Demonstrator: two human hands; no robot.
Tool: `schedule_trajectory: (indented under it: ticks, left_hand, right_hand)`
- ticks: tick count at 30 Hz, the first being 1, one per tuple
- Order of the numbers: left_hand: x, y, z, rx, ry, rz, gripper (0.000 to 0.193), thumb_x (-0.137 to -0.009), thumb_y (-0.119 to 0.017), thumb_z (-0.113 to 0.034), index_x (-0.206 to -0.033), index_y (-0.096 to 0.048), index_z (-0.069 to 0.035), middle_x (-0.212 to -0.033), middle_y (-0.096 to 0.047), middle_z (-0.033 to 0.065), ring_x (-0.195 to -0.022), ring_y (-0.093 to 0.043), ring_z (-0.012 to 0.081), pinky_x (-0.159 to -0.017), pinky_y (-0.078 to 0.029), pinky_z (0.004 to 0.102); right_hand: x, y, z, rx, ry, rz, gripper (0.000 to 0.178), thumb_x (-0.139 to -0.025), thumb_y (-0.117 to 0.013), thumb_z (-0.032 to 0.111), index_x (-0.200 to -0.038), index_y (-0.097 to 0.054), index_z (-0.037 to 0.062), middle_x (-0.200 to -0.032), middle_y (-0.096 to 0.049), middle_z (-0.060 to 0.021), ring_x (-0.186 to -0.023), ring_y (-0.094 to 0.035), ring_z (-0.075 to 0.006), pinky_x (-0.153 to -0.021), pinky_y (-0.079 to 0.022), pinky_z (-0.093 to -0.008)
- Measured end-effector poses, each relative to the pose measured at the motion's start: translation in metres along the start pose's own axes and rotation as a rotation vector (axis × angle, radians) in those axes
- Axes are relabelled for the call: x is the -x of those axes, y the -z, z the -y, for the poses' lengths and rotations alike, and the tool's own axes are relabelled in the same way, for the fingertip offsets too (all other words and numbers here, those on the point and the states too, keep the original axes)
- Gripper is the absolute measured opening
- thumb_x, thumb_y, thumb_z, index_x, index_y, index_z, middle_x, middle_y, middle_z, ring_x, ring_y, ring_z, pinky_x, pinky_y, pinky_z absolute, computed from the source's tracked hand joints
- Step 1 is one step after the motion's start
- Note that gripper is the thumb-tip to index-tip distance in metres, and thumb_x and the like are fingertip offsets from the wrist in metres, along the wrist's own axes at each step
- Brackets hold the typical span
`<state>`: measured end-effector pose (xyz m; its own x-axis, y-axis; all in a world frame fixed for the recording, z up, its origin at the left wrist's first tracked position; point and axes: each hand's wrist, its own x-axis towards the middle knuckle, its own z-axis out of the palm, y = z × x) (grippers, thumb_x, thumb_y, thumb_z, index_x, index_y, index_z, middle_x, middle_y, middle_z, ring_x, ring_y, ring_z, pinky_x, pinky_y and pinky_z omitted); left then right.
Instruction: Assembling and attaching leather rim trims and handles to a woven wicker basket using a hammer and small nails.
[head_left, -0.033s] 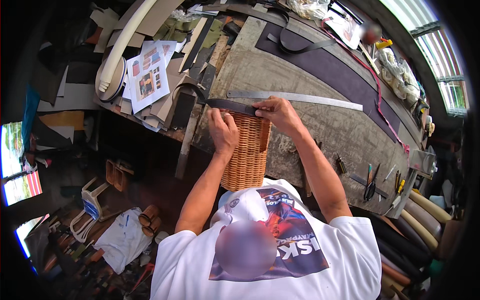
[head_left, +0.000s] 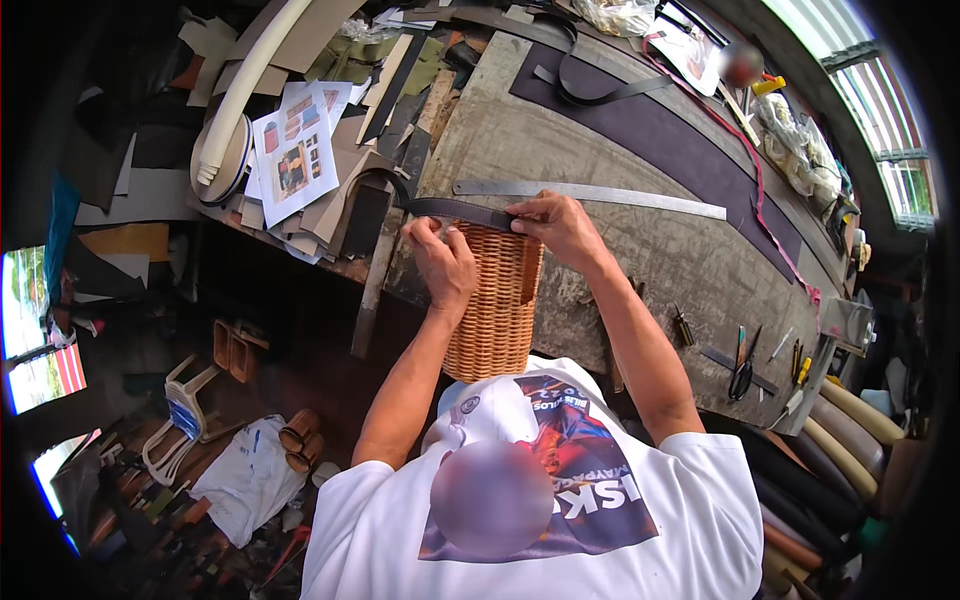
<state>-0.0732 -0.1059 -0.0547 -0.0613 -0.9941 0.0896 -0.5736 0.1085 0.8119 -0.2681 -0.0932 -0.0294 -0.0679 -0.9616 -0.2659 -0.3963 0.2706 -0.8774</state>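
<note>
A tall woven wicker basket (head_left: 490,300) stands between my forearms, against the table edge. Across its far rim lies a dark leather strap (head_left: 462,212), whose loose end curls away to the left. My right hand (head_left: 560,232) pinches the strap near the rim's right end, thumb and fingers together. At the rim's left corner is my left hand (head_left: 442,265); its fingers are bent, with a gap between the fingertips, close under the strap's edge. Whether those fingertips touch the strap is hard to see.
A metal ruler (head_left: 590,195) lies just beyond the basket on the worn table (head_left: 590,300). Farther back is a long dark leather piece (head_left: 650,125). Scissors (head_left: 741,378) and small tools lie at right. Printed sheets (head_left: 297,160) and cardboard scraps are piled at left.
My left hand has shifted slightly left, and its fingertips have spread apart a little. My right hand stays on the strap in the same place.
</note>
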Motion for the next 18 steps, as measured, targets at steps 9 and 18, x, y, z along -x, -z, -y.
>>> schedule_trajectory:
  ticks: [9,18]
  left_hand:
    - [-0.026,-0.005,-0.016,-0.272,-0.559,0.118,0.03,-0.096,-0.058,-0.017,-0.123,-0.058,-0.003,-0.121,-0.058,0.0145,-0.118,-0.051,0.0322,-0.101,-0.037,0.0466]
    - [-0.03,-0.009,-0.009,0.081,-0.389,0.337,0.031,-0.092,-0.07,-0.023,-0.119,-0.069,-0.007,-0.111,-0.068,0.0138,-0.107,-0.062,0.0286,-0.096,-0.046,0.0393]
  right_hand:
    - [-0.005,0.014,0.012,0.122,0.117,0.073,0.024,-0.083,-0.074,0.008,-0.107,-0.075,0.0047,-0.098,-0.072,-0.0175,-0.091,-0.071,-0.0289,-0.078,-0.056,-0.0367]
    - [0.027,-0.023,-0.038,-0.596,-0.111,-0.089,0.037,-0.09,-0.074,0.02,-0.124,-0.066,0.0089,-0.108,-0.072,-0.0107,-0.1,-0.068,-0.0212,-0.092,-0.053,-0.0328]
